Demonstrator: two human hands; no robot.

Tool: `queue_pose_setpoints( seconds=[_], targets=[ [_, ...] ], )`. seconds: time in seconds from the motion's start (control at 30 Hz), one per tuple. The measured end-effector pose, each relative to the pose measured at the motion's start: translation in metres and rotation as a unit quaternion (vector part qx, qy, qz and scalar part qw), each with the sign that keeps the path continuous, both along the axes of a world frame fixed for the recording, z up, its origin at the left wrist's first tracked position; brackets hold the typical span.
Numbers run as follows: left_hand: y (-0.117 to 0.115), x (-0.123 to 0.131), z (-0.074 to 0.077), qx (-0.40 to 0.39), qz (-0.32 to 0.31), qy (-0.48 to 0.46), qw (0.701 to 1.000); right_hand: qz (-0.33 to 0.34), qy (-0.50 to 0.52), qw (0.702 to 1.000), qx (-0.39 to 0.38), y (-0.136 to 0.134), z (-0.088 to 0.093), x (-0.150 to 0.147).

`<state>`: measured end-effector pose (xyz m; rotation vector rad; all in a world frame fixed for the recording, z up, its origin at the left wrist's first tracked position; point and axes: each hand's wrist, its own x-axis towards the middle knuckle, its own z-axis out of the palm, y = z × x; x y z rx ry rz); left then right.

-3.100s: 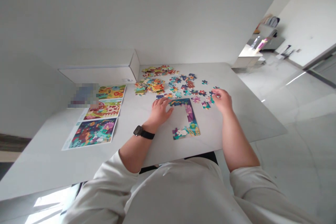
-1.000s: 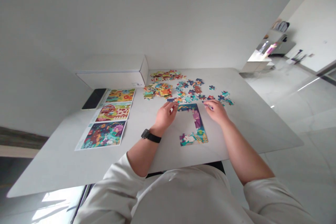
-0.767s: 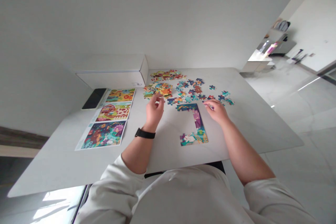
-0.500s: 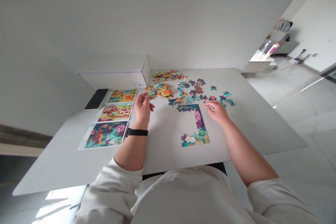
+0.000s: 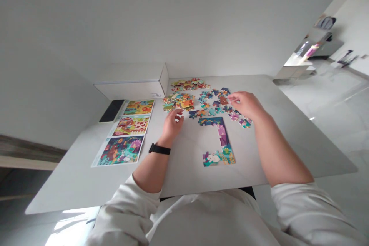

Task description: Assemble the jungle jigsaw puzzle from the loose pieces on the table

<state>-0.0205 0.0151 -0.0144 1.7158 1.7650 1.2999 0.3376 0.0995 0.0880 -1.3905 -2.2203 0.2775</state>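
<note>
My right hand reaches over the right side of a spread of dark blue and teal jigsaw pieces, fingers stretched out with the tips beside a brown piece. Whether they touch it I cannot tell. My left hand rests low over the table, just in front of a pile of yellow and orange jigsaw pieces; its fingers are loosely bent and apart, with nothing visible in them. Between my forearms lies a partly joined puzzle, a bracket shape open to the left, with a white rabbit at its lower edge.
A printed sheet with three pictures lies on the left of the table, a black phone beside its top. Behind stands a white box against the wall. Another pile of colourful pieces sits at the back.
My right hand has moved up and away from me, from beside the puzzle's top corner to the loose pieces. My left hand has lowered and shifted right. The whole view has turned slightly.
</note>
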Motion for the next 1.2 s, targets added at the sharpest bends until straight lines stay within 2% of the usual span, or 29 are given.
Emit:
queue_pose_setpoints(
  seconds=[0.07,0.13,0.2,0.3,0.4,0.47,0.63,0.93,1.2],
  targets=[
    [0.000,0.000,-0.002,-0.003,-0.017,0.033,0.999,-0.006,0.032,0.999,0.032,0.006,0.003,-0.013],
    [0.000,0.001,-0.004,-0.001,-0.036,0.077,0.996,0.007,0.042,0.998,0.043,0.010,-0.005,-0.030],
    [0.001,0.003,-0.006,0.007,-0.058,0.133,0.989,0.056,0.033,0.997,0.032,0.011,-0.024,-0.050],
    [0.002,0.006,-0.006,0.009,-0.085,0.208,0.974,0.163,-0.018,0.986,-0.007,0.010,-0.059,-0.075],
    [0.000,0.010,-0.008,-0.019,-0.091,0.244,0.965,0.194,-0.085,0.977,-0.025,0.009,-0.085,-0.086],
    [-0.001,0.012,-0.009,-0.041,-0.084,0.260,0.961,0.186,-0.108,0.976,-0.019,0.010,-0.093,-0.085],
    [-0.005,0.014,-0.009,-0.082,-0.051,0.267,0.959,0.142,-0.117,0.983,0.009,0.014,-0.093,-0.076],
    [-0.005,0.011,-0.004,-0.075,-0.044,0.242,0.966,0.127,-0.084,0.988,0.013,0.012,-0.090,-0.076],
    [-0.003,0.014,-0.003,-0.079,-0.073,0.229,0.967,0.124,-0.040,0.991,0.022,0.006,-0.084,-0.076]
  ],
)
